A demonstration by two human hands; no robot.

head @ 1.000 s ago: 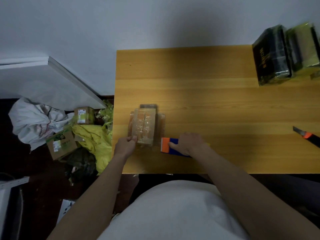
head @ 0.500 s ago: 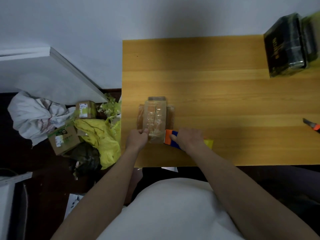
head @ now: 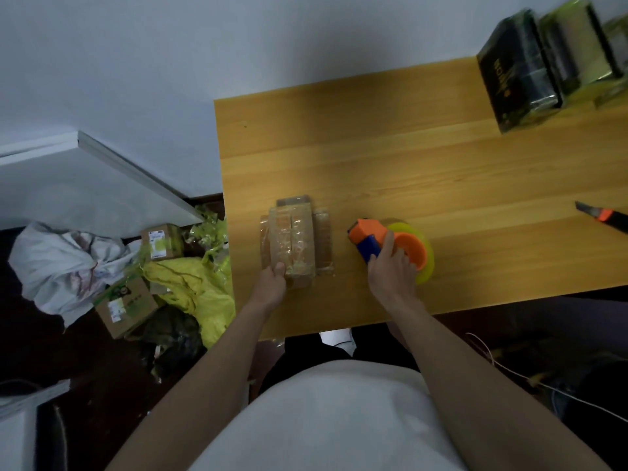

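A small brown cardboard box [head: 295, 241], wrapped in clear tape, lies on the wooden table [head: 390, 171] near its left front part. My left hand [head: 272, 283] holds the box's near end, thumb on top. My right hand [head: 390, 271] grips an orange and blue tape dispenser [head: 368, 239] with a yellow roll [head: 426, 263], standing on the table to the right of the box, apart from it.
A black and orange utility knife [head: 603, 219] lies at the table's right edge. Dark wrapped packages [head: 520, 66] stand at the back right corner. On the floor to the left are cardboard boxes [head: 124, 305], yellow plastic [head: 193, 290] and white cloth [head: 64, 263].
My right hand has carried the tape dispenser away from the box to the right and lifted it into view. My left hand stays on the box's near end.
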